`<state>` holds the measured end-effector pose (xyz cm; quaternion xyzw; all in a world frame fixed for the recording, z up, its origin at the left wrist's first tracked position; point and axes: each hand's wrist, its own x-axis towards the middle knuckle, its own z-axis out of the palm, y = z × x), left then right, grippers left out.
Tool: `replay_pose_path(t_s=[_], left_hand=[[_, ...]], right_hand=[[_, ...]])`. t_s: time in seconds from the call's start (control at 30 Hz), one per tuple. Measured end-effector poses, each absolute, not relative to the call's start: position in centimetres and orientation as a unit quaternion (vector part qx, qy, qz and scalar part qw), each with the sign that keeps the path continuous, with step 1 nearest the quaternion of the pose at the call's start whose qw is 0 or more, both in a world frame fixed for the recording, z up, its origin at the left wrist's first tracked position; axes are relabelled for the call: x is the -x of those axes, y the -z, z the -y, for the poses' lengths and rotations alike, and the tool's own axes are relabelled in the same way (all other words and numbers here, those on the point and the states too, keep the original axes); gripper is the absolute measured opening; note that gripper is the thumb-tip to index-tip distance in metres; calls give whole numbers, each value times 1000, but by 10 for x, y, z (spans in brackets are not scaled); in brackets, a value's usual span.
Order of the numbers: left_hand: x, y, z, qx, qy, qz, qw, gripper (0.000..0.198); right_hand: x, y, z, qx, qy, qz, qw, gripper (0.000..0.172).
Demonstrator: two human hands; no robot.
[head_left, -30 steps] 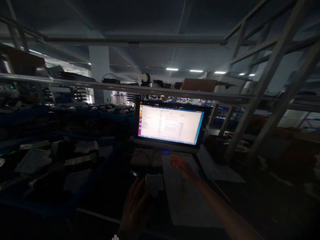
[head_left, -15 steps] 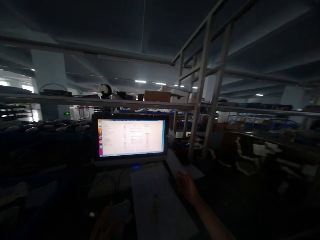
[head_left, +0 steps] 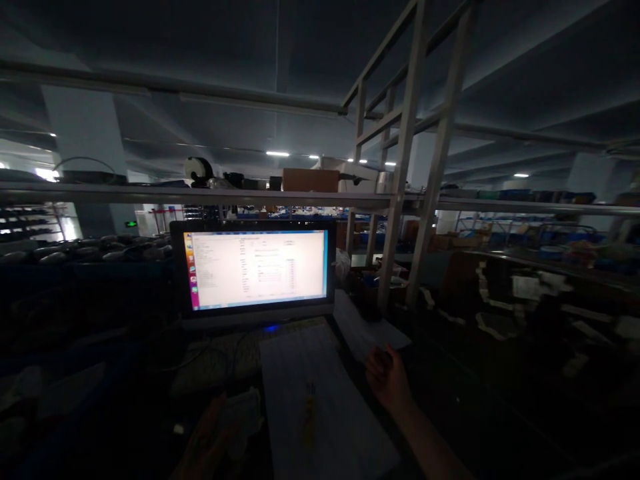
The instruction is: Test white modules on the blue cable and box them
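Note:
At the lower left, my left hand is dim and partly lost in shadow. Its fingers lie against a pale, roughly rectangular piece and appear to grip its left side. My right hand is over the dark bench to the right, fingers curled in and thumb bent toward them. Whatever those fingers hold, if anything, is too dark to make out. White paper sheets lie between my hands, with a thin yellowish pen-like thing on them. Another pale sheet lies just beyond my right hand.
A lit monitor stands behind the papers, showing a window of text. Above it runs a shelf carrying a brown cardboard box and a spool. Metal posts rise at right. White pieces lie in the dark further right.
My right hand has moved slightly right and down, and its fingers are more curled. My left hand stays at the pale piece. The view has shifted a little.

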<state>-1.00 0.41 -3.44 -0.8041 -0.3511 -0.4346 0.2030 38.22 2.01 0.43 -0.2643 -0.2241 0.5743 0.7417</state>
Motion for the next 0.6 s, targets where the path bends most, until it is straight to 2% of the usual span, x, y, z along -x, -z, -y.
replay_pose_path(t_s=[0.1,0.37,0.6], left_hand=[[5,33,0,790,460,360,188,39],[3,25,10,801,415,387,193,30],[3,29,8,795,419,398,185,31]], right_hand=[[-386,-1,-19,267,-574,198,748,28],[-390,-2,-16,278,-555,179,763,26],[-390,-4,-15,290,-551,153,767,28]])
